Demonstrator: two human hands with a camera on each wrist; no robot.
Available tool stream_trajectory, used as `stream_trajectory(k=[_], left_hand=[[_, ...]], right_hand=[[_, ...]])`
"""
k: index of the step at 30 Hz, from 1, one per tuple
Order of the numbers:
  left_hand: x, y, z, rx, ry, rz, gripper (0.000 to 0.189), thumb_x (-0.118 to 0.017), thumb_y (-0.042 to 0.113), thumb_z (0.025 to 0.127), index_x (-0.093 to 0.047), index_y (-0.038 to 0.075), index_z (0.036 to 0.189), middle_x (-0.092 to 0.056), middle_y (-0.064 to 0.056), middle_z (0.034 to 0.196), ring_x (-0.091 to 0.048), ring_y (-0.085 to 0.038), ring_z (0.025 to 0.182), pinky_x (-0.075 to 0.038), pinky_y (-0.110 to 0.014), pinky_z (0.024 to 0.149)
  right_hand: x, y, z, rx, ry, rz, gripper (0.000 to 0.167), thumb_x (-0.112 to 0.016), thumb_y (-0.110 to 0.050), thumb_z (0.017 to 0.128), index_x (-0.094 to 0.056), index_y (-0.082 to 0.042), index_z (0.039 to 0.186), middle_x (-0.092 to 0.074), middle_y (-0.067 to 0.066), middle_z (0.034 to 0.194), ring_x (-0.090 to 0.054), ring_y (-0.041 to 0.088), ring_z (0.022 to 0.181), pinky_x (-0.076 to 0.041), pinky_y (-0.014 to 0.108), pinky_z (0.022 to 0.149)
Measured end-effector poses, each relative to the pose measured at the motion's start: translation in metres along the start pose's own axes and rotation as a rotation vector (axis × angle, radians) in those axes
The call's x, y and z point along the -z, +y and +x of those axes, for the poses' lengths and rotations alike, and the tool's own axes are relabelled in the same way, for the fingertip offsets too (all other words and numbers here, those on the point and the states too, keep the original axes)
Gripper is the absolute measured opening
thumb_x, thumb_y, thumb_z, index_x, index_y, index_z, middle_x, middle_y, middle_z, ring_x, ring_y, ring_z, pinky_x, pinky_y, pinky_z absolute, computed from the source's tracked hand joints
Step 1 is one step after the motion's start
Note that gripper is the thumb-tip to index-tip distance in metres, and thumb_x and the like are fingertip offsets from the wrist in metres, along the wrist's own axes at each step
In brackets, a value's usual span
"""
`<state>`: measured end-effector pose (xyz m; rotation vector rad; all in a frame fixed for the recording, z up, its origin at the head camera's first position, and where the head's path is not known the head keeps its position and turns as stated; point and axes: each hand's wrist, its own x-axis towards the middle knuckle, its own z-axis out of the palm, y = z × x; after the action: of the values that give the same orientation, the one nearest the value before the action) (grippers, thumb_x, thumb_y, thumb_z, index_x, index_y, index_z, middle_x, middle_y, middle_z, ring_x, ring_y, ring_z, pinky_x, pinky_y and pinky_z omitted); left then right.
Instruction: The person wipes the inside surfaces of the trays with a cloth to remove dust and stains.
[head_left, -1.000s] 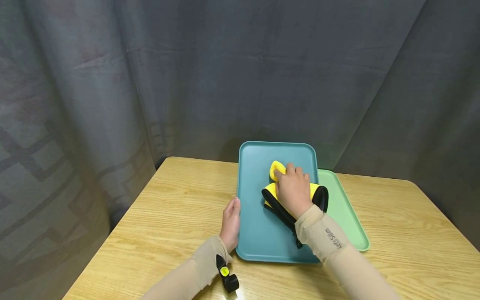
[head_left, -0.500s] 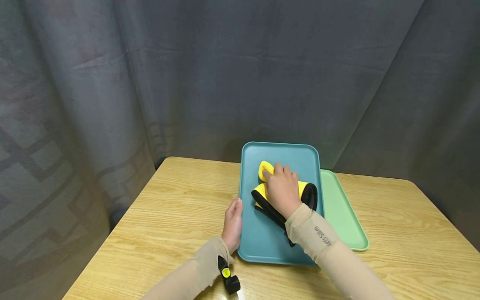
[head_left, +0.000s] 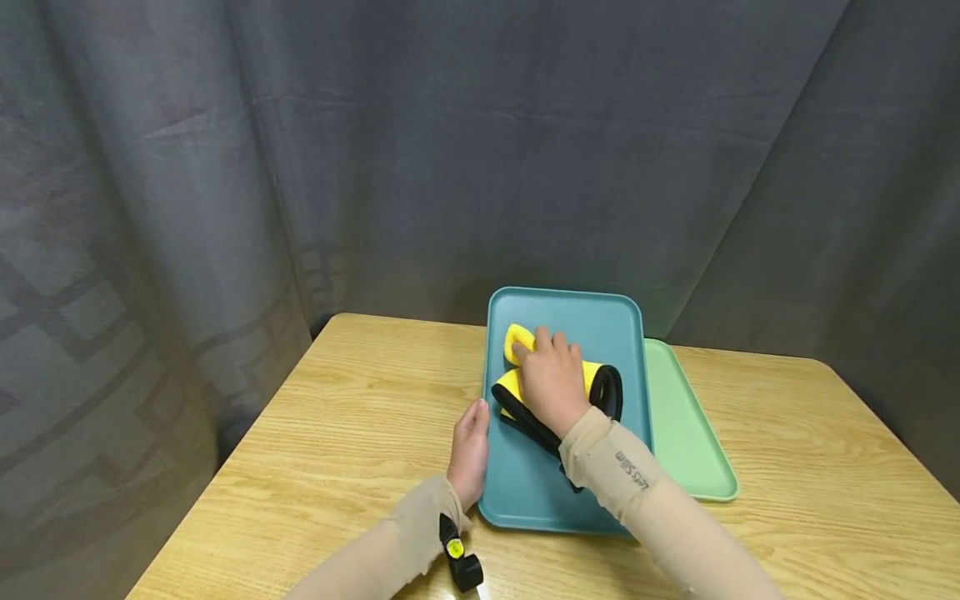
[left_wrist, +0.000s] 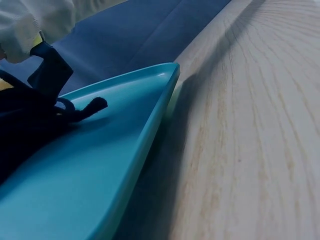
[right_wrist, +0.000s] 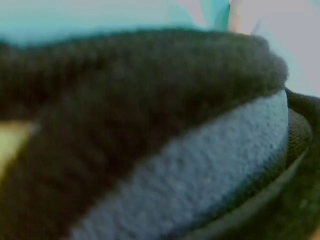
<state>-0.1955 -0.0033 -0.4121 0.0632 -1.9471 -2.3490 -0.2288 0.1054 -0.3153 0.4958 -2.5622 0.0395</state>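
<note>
A blue-teal tray (head_left: 607,325) is held at its left edge by my left hand (head_left: 468,454), thumb along the rim and fingers hidden behind it. In the left wrist view the tray (left_wrist: 115,135) is tilted, with a shadow beneath its near edge. My right hand (head_left: 553,379) grips a bunched yellow towel (head_left: 592,375) with black edging against the tray's face. One yellow fold sticks out past the fingertips, and a dark corner hangs toward the tray's lower end. Close up in the right wrist view, the towel (right_wrist: 215,155) shows a grey side and thick dark border.
Behind the blue tray's right side lies a light green tray (head_left: 693,433), partly covered by it. Both are at the wooden table (head_left: 360,392). A dark grey curtain (head_left: 480,167) hangs along the table's far edge.
My right hand has slid left across the tray with the towel, toward its left rim. The blue tray and my left hand have shifted slightly right, covering more of the green tray.
</note>
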Motion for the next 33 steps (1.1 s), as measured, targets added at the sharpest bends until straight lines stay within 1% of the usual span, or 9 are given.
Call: stream_trajectory(k=[4,8,12,14,18,24,29,33], left_hand=[[0.0,-0.001,0.0,0.004,-0.009,-0.003,0.048,-0.03,0.021,0.103,-0.029,-0.005,0.143,-0.026,-0.023,0.151,-0.019,-0.038,0.142,-0.015,-0.051,0.119],[-0.002,-0.003,0.0,-0.017,-0.028,-0.026,0.044,-0.03,0.016,0.102,-0.036,-0.003,0.141,-0.035,-0.019,0.148,-0.024,-0.034,0.142,-0.016,-0.05,0.12],[-0.002,-0.004,0.0,-0.022,-0.036,-0.039,0.042,-0.031,0.018,0.102,-0.041,0.002,0.14,-0.041,-0.013,0.146,-0.027,-0.031,0.141,-0.016,-0.049,0.12],[-0.002,-0.003,0.0,-0.02,-0.036,-0.036,0.042,-0.031,0.02,0.103,-0.042,0.003,0.139,-0.042,-0.013,0.146,-0.028,-0.03,0.141,-0.017,-0.049,0.12],[-0.002,-0.003,0.0,-0.023,-0.025,-0.039,0.041,-0.032,0.018,0.102,-0.045,0.004,0.138,-0.045,-0.013,0.143,-0.032,-0.03,0.139,-0.019,-0.048,0.12],[-0.003,-0.003,0.001,-0.042,-0.003,-0.056,0.039,-0.033,0.016,0.101,-0.048,0.002,0.134,-0.049,-0.015,0.139,-0.037,-0.029,0.136,-0.023,-0.046,0.118],[-0.004,-0.003,0.003,-0.029,0.011,-0.056,0.037,-0.035,0.015,0.1,-0.052,0.001,0.13,-0.053,-0.015,0.134,-0.041,-0.028,0.132,-0.026,-0.045,0.117],[-0.003,-0.004,0.004,-0.007,0.008,-0.047,0.037,-0.035,0.014,0.099,-0.054,0.002,0.129,-0.055,-0.014,0.132,-0.041,-0.028,0.132,-0.024,-0.047,0.117]], right_hand=[[-0.001,-0.004,0.001,0.022,-0.005,-0.008,0.028,-0.067,-0.013,0.083,-0.07,-0.014,0.111,-0.057,0.013,0.093,-0.046,0.027,0.077,-0.035,0.034,0.06],[-0.002,-0.009,0.002,0.053,-0.003,-0.022,0.027,-0.066,-0.014,0.083,-0.07,-0.015,0.11,-0.056,0.012,0.091,-0.045,0.026,0.076,-0.033,0.034,0.06],[-0.002,-0.012,0.002,0.071,0.01,-0.037,0.026,-0.066,-0.013,0.082,-0.071,-0.016,0.108,-0.055,0.011,0.09,-0.046,0.026,0.075,-0.032,0.033,0.058],[-0.002,-0.012,0.002,0.072,0.008,-0.039,0.026,-0.066,-0.013,0.082,-0.071,-0.016,0.108,-0.055,0.011,0.089,-0.046,0.026,0.075,-0.032,0.033,0.059],[-0.002,-0.013,0.001,0.076,-0.005,-0.041,0.026,-0.066,-0.014,0.083,-0.071,-0.016,0.108,-0.056,0.011,0.09,-0.045,0.025,0.076,-0.032,0.033,0.059],[-0.003,-0.013,-0.001,0.088,0.005,-0.04,0.027,-0.066,-0.013,0.083,-0.071,-0.017,0.109,-0.056,0.01,0.09,-0.045,0.025,0.074,-0.031,0.032,0.058],[-0.004,-0.012,-0.004,0.101,0.018,-0.029,0.026,-0.066,-0.013,0.084,-0.071,-0.017,0.109,-0.056,0.01,0.089,-0.044,0.024,0.074,-0.03,0.032,0.058],[-0.003,-0.011,-0.006,0.107,0.029,-0.028,0.025,-0.067,-0.015,0.084,-0.071,-0.017,0.108,-0.056,0.01,0.089,-0.044,0.024,0.073,-0.03,0.032,0.058]])
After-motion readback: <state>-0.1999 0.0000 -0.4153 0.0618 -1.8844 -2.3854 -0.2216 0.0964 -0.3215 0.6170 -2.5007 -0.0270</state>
